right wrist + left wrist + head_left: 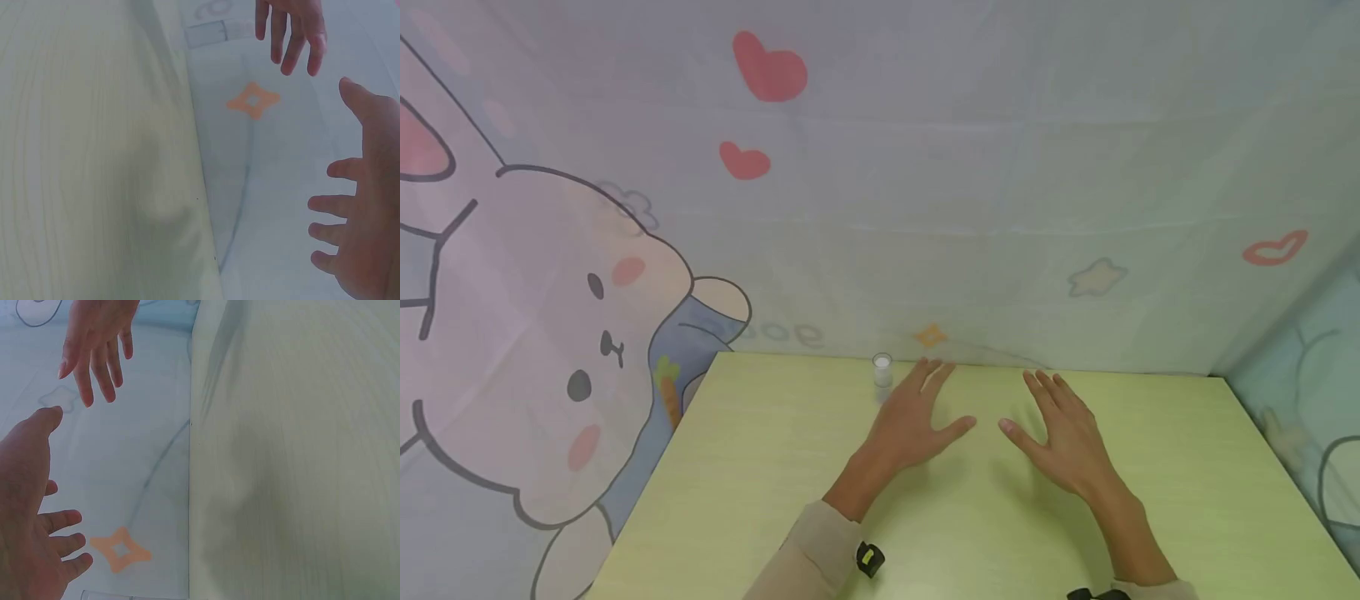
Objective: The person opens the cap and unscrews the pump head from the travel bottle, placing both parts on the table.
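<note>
In the head view a small clear glass container (pixel 882 372) with white contents stands near the table's back edge. Just right of it and nearer the camera is my left hand (pixel 910 425), fingers spread and holding nothing. My right hand (pixel 1067 437) is farther right over the table, also with extended fingers and nothing held. The left wrist view has my left hand (pixel 31 506) at its left side and part of the clear container (pixel 125 596) at the bottom edge. In the right wrist view, my right hand (pixel 369 194) faces the left one, and the container (pixel 222 33) lies across the top.
A pale yellow-green table (pixel 737 483) reaches back to a cloth backdrop (pixel 925 208) printed with hearts, stars and a large cartoon animal. More printed cloth (pixel 1315 358) hangs along the right side. Black bands with small fittings are at both wrists.
</note>
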`<state>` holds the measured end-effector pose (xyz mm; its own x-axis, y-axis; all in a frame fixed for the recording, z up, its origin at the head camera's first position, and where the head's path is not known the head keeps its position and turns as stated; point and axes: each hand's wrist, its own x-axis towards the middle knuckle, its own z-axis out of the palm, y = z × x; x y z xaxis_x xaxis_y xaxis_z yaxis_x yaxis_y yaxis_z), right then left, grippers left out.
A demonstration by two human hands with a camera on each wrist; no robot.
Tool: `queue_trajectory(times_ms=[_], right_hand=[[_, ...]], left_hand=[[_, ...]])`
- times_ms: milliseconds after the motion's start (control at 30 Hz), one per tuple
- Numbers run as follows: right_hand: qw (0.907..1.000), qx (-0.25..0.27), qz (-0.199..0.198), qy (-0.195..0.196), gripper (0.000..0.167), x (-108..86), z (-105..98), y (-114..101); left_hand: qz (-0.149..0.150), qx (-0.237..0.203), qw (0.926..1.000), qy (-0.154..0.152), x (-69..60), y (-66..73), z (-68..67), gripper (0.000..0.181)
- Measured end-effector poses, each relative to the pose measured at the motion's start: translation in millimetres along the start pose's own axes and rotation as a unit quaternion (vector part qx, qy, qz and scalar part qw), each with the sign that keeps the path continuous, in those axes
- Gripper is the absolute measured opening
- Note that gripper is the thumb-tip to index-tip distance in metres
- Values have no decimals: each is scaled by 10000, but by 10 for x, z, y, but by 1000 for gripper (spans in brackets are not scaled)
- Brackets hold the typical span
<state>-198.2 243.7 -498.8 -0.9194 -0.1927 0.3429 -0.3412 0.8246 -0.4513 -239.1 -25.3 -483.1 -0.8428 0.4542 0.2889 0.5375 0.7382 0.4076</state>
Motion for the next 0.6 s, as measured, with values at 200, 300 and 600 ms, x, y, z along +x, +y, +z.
queue_trajectory(times_ms=[200, 300, 600], right_hand=[[9999, 58, -41, 100, 83, 5, 6, -45], [9998, 99, -91, 166, 82, 17, 8, -79], [9995, 216, -7, 250, 81, 47, 36, -81]], left_hand=[[7, 13, 10000, -25, 11, 0, -8, 85], [66, 25, 10000, -22, 37, -4, -15, 85], [72, 3, 9999, 91, 111, -24, -67, 84]])
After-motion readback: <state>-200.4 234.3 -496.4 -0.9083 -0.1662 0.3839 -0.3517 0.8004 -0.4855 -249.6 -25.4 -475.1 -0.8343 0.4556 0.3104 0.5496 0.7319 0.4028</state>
